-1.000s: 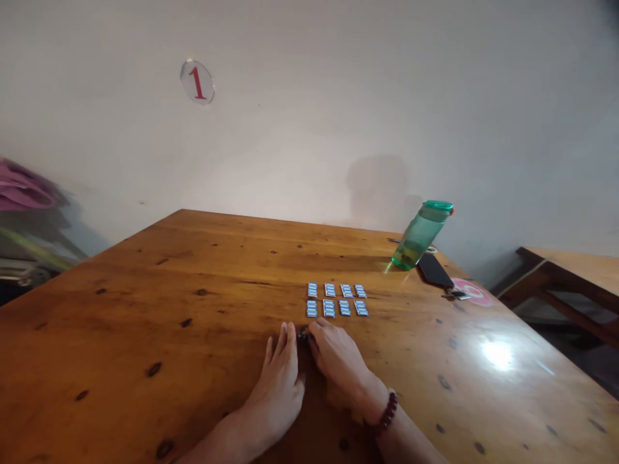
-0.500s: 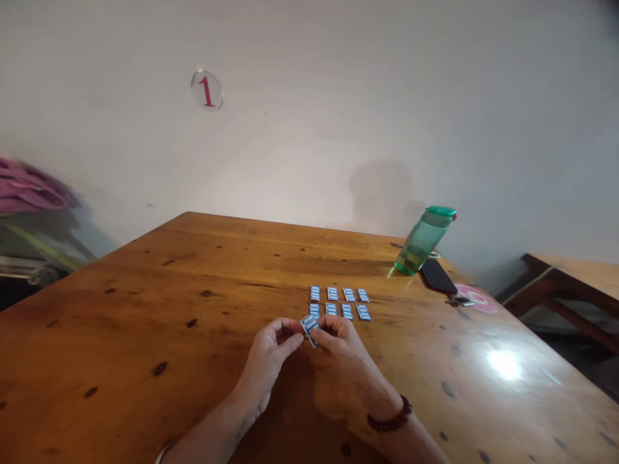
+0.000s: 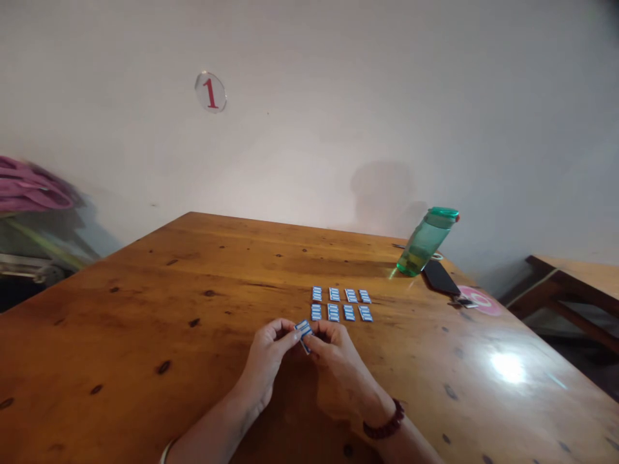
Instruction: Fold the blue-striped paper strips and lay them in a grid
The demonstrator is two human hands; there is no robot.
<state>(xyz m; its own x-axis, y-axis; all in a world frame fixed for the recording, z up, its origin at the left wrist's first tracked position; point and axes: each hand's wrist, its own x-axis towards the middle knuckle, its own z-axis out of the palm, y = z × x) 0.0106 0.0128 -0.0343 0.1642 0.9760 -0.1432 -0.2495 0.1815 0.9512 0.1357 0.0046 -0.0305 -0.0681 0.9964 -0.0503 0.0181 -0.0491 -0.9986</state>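
Observation:
A small blue-and-white card (image 3: 303,328) is pinched between my two hands, low above the wooden table. My left hand (image 3: 269,358) has thumb and fingers closed on its left edge. Fingers of my right hand (image 3: 342,361) grip its right and lower side, and a second card edge seems to show beneath. I cannot make out how many cards are held. Just beyond my hands lie several similar blue-and-white pieces (image 3: 333,313), laid flat in two rows with small gaps between them.
A green bottle (image 3: 427,243) stands at the table's back right. Beside it are a black phone (image 3: 440,278), keys (image 3: 465,302) and a pink round disc (image 3: 483,301). The wall runs behind the wooden table (image 3: 145,290); another wooden table or bench (image 3: 580,274) is at right.
The card has turned and shifted slightly left, and my left thumb now presses on it. My right hand has moved a little left, uncovering more of the nearer row.

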